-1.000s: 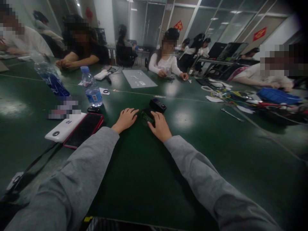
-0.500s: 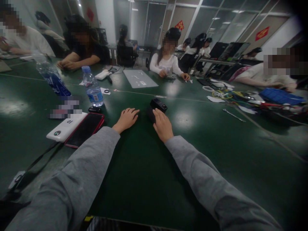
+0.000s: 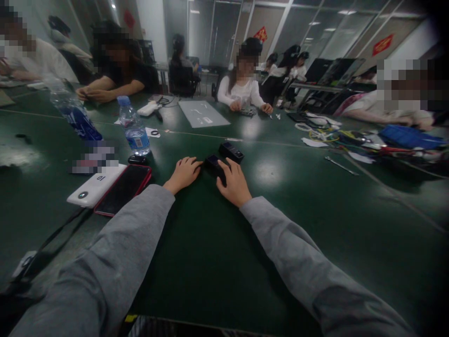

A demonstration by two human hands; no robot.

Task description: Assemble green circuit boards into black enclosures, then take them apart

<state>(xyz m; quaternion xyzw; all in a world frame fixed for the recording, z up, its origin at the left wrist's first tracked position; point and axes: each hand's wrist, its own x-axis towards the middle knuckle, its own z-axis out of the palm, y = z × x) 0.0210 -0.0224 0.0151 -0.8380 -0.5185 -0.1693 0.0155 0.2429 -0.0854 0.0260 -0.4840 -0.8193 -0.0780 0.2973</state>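
Note:
My left hand (image 3: 184,174) rests palm down on the dark green table (image 3: 210,262), fingers loosely spread and holding nothing. Its fingertips point toward a small black box-shaped object (image 3: 212,162). My right hand (image 3: 234,183) has its thumb and fingers around the right side of that object, which partly covers it. Just behind the fingers lies a second black box-shaped object (image 3: 231,152) with marks on its side. What either black object is, I cannot tell.
To the left are a white power bank (image 3: 94,185), a phone with a red edge (image 3: 122,187), a water bottle (image 3: 135,131) and a larger bottle (image 3: 79,114). A wrench (image 3: 341,165) and tangled cables (image 3: 326,136) lie right. Other people sit around the table.
The black object under my right hand has tipped or turned leftward, and more of it shows. My right fingers have shifted slightly left and bent more. My left hand has barely moved.

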